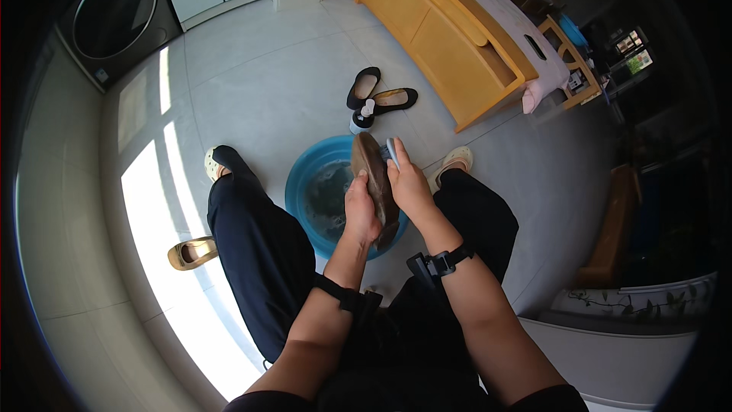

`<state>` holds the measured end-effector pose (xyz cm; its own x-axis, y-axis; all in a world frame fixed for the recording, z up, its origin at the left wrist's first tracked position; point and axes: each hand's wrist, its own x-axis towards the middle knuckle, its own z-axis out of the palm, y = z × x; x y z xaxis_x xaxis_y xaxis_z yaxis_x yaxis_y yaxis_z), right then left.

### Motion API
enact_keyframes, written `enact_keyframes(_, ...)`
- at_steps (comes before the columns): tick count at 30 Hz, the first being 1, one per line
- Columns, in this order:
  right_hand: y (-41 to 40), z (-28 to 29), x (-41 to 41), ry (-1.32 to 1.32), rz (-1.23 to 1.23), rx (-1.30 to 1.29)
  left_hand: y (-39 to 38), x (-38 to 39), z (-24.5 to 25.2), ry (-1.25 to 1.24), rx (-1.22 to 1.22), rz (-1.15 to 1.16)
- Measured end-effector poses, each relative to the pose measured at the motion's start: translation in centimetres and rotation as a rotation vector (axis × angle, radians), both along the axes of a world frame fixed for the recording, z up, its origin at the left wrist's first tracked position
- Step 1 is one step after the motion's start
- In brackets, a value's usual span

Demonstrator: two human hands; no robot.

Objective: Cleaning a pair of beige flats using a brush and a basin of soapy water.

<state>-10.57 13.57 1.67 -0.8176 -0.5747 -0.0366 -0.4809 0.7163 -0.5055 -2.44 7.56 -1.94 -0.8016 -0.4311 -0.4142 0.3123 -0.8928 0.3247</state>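
Note:
My left hand (360, 209) grips a brown shoe (378, 183) from its left side, with the thumb pressed on it. The shoe is tilted up on its side over a blue plastic basin (295, 189). In my right hand (410, 186) is a scrub brush (392, 152) with a pale handle. Its dark bristles meet the shoe's right side near the upper end. Cloudy, foamy water (327, 200) lies in the basin. The hands and the shoe cover the basin's right part.
Beyond the basin stand a pump bottle (361, 120) and a pair of black flat shoes (366, 84). A tan flat shoe (192, 253) lies by my left leg in sunlight. A wooden cabinet (440, 40) is at upper right, a front-load washing machine (114, 11) at upper left.

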Motion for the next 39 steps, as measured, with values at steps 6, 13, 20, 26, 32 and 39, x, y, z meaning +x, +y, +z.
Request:
enact_keyframes(6,1.3,1.3,6.8,-0.015,0.122,-0.074,-2.1,0.6,-0.6,-0.07,-0.008,0.066)
enact_keyframes(13,-0.3,1.9,2.9,-0.127,-0.034,-0.058,-1.4,0.5,-0.2,-0.013,0.018,0.054)
enact_keyframes(20,0.8,0.8,2.8,-0.084,0.042,-0.174,-1.2,0.4,1.1,-0.016,0.056,0.07)
enact_keyframes(26,0.4,0.1,3.1,-0.155,0.039,-0.276,-1.1,0.6,1.2,0.086,-0.134,0.153)
enact_keyframes(32,4.2,-0.9,5.5,-0.324,0.032,-0.402,-2.1,0.6,0.5,0.013,-0.088,0.215)
enact_keyframes(39,2.3,-2.3,4.4,-0.264,0.058,-0.416,-1.7,0.3,-1.4,0.127,-0.014,0.183)
